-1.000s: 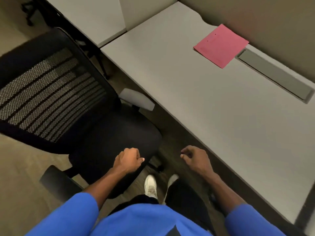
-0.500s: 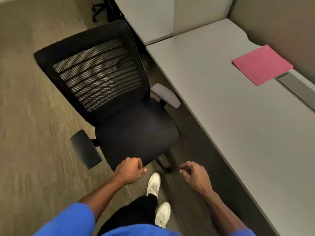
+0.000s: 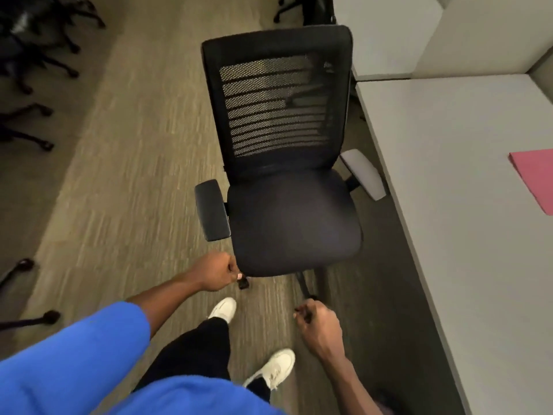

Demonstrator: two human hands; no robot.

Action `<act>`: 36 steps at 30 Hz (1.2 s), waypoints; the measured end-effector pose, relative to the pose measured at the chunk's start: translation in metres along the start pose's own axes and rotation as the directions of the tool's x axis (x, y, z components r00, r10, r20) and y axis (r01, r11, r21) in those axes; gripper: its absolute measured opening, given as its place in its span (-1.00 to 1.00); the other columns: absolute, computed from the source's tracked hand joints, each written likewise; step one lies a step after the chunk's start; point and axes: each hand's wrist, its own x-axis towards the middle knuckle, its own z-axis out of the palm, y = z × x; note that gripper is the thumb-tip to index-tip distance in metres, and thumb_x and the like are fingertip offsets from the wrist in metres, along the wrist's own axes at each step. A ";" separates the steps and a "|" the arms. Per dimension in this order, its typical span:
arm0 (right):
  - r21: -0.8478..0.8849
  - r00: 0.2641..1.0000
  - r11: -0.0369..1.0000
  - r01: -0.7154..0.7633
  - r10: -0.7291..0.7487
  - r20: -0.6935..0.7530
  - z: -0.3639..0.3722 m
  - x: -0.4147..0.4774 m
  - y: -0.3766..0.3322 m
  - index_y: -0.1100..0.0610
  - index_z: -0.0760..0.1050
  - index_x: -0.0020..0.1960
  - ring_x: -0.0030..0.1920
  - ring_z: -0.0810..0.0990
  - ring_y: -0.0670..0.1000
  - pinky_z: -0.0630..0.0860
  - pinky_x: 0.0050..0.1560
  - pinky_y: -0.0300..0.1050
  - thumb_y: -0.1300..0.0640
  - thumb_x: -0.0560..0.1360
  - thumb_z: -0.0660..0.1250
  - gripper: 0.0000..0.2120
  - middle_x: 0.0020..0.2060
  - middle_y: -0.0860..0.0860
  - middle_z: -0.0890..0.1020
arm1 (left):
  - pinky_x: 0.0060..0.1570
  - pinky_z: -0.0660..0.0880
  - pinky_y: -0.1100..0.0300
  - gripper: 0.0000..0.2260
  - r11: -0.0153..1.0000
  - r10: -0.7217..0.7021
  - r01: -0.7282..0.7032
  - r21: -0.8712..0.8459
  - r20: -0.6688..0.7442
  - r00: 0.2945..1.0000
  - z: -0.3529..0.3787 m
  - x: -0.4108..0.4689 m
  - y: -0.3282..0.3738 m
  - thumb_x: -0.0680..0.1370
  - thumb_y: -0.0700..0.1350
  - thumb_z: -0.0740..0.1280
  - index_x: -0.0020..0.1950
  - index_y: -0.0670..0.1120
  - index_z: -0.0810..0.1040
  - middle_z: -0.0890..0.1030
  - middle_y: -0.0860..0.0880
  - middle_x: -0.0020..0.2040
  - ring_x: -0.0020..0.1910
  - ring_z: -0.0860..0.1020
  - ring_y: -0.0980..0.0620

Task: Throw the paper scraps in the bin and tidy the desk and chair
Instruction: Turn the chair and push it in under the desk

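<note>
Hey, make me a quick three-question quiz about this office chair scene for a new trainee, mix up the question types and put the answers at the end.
1. True or false: the pink folder lies on the seat of the office chair.
2. Multiple choice: the left hand is A) closed at the front left corner of the seat, B) flat on the desk, C) on the chair's backrest.
3. Fill in: the chair's armrest nearer the desk looks ____ in colour, the other black.

Key
1. False; it lies on the desk.
2. A. The right hand hangs loosely curled over the floor, holding nothing visible.
3. Grey
</note>
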 end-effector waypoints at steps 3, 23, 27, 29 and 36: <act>-0.031 1.000 0.999 0.021 -0.021 0.018 0.015 0.012 -0.025 -0.04 0.64 0.06 -0.03 0.67 -0.07 0.64 -0.02 -0.01 -0.02 0.57 0.40 -0.89 -0.01 -0.14 0.69 | -0.02 0.59 0.05 -0.77 1.000 -0.012 0.011 -0.015 -0.064 0.998 -0.031 0.011 -0.031 0.59 0.08 0.46 -0.01 -0.08 0.70 0.73 -0.03 -0.09 -0.07 0.69 -0.05; 0.052 0.978 0.978 -0.204 0.206 -0.039 0.130 0.194 -0.237 -0.10 0.46 0.35 0.26 0.60 0.11 0.60 0.20 0.06 -0.13 0.51 0.43 -0.56 0.25 -0.02 0.58 | 0.13 0.66 -0.06 -0.68 0.984 0.179 -0.173 0.045 -0.207 0.962 -0.331 0.225 -0.140 0.55 0.11 0.54 0.05 -0.14 0.69 0.74 -0.07 -0.03 0.03 0.71 -0.11; -0.024 0.970 0.971 -0.238 0.237 -0.047 0.149 0.217 -0.262 -0.01 0.25 0.57 0.47 0.40 0.14 0.55 0.31 0.14 -0.25 0.47 0.46 -0.21 0.42 0.05 0.43 | 0.23 0.65 -0.10 -0.27 0.961 0.154 -0.201 -0.189 -0.236 0.959 -0.383 0.253 -0.125 0.43 0.31 0.57 0.40 -0.15 0.56 0.68 -0.08 0.19 0.15 0.68 -0.09; -0.086 0.969 0.966 -0.245 0.242 -0.044 0.157 0.228 -0.272 0.03 0.21 0.58 0.47 0.38 0.15 0.55 0.33 0.15 -0.30 0.45 0.45 -0.15 0.44 0.07 0.43 | 0.25 0.65 -0.07 -0.14 0.891 0.172 -0.252 -0.377 -0.233 0.957 -0.403 0.264 -0.109 0.40 0.35 0.57 0.52 -0.14 0.47 0.67 -0.06 0.26 0.20 0.69 -0.06; -0.278 0.955 0.915 -0.293 0.270 -0.121 0.182 0.246 -0.282 0.11 0.07 0.67 0.43 0.45 0.18 0.49 0.37 0.12 -0.13 0.55 0.43 -0.14 0.45 0.15 0.45 | 0.20 0.68 -0.11 -0.76 0.607 0.274 -0.381 -0.698 -0.267 0.924 -0.405 0.281 -0.067 0.67 0.01 0.41 0.29 -0.05 0.65 0.78 0.04 0.16 0.16 0.75 -0.01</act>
